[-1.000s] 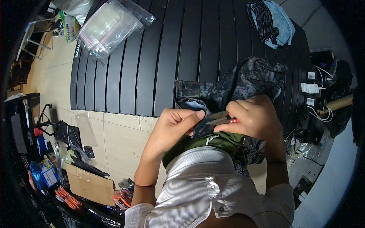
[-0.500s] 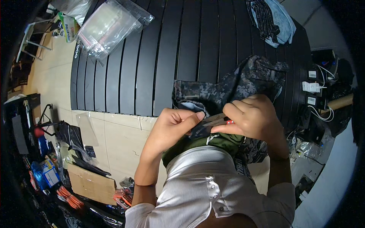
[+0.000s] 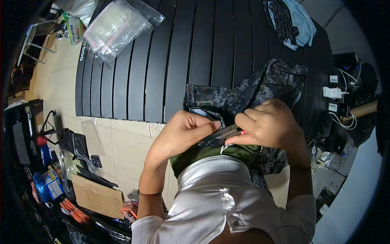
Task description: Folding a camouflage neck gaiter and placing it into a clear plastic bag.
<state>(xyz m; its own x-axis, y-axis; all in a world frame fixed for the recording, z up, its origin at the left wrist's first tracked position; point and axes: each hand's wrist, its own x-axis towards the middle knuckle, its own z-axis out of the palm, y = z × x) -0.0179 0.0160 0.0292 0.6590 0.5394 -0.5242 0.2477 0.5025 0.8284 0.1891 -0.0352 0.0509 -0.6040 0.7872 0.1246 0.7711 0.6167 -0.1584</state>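
A dark digital-camouflage garment (image 3: 252, 91) lies bunched on the table's near edge, with part of it hanging toward my lap. My left hand (image 3: 189, 132) is closed in a pinch, thumb against forefinger, on a folded edge of the cloth where a pale inner side shows. In my right hand (image 3: 268, 124) are small scissors (image 3: 229, 132). Their metal blades point left at the cloth, just beside my left thumb, and look parted. A bit of red handle shows; my curled fingers hide the rest. Whether the blades touch the fabric I cannot tell.
The black slatted table (image 3: 156, 81) spreads ahead. Clear plastic bags (image 3: 118, 30) lie at its far left, folded blue and black clothing (image 3: 298, 24) at its far right. A white plug with cables (image 3: 333, 93) sits on the right edge. Cardboard (image 3: 97, 195) and packages crowd the lower left.
My left forearm has swung slightly outward to the left. The scissor blades look a little more spread and angled than before. The garment has barely shifted.
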